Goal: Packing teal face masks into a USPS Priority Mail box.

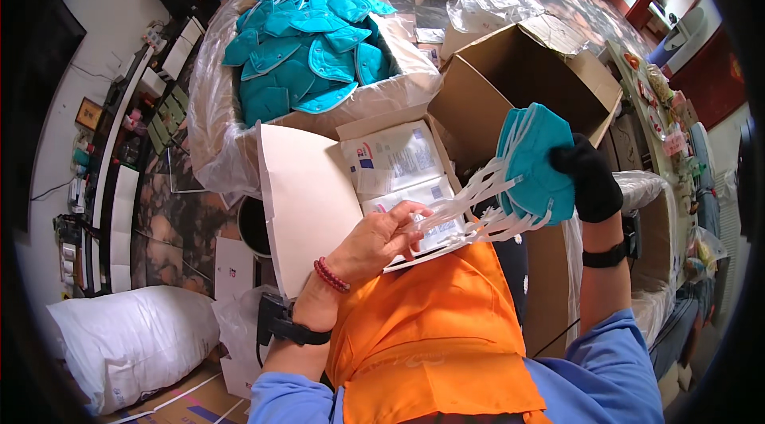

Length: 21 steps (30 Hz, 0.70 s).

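Note:
A stack of teal face masks [535, 155] is gripped at its right edge by my right hand [591, 182], which wears a black glove. White ear straps [472, 199] hang from the stack and stretch across to the left. My bare left hand [370, 239] has its fingers closed round the ends of these straps. Beneath that hand stands a white carton [307, 193] with its lid folded open to the left. Flat white printed packets [398, 155] lie inside it. My right fingertips are partly hidden behind the masks.
A large plastic-lined box [209, 117] heaped with loose teal masks [307, 49] stands beyond the carton. Right of it is an open brown cardboard box [470, 101]. A stuffed white sack [139, 340] lies at lower left. Another plastic-lined box [657, 241] stands at right.

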Each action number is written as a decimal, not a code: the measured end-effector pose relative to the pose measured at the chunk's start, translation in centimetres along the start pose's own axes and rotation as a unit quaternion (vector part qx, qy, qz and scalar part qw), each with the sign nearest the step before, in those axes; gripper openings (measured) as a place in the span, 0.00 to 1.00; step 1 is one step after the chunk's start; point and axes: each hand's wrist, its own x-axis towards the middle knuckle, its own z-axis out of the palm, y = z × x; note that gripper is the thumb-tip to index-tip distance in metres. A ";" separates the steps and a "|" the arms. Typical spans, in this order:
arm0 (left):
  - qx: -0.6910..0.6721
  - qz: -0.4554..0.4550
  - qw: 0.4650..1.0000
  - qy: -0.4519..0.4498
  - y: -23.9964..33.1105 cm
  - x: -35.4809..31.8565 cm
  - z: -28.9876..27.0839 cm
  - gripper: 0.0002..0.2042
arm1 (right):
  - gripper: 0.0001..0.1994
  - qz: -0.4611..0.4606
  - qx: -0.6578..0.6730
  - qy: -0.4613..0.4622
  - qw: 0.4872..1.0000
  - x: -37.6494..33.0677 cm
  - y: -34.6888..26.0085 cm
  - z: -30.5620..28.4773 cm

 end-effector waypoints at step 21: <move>0.270 0.127 0.954 0.022 -0.1 1.4 2.1 0.07 | 0.34 -0.094 0.182 -0.163 0.965 -1.6 -0.1 5.9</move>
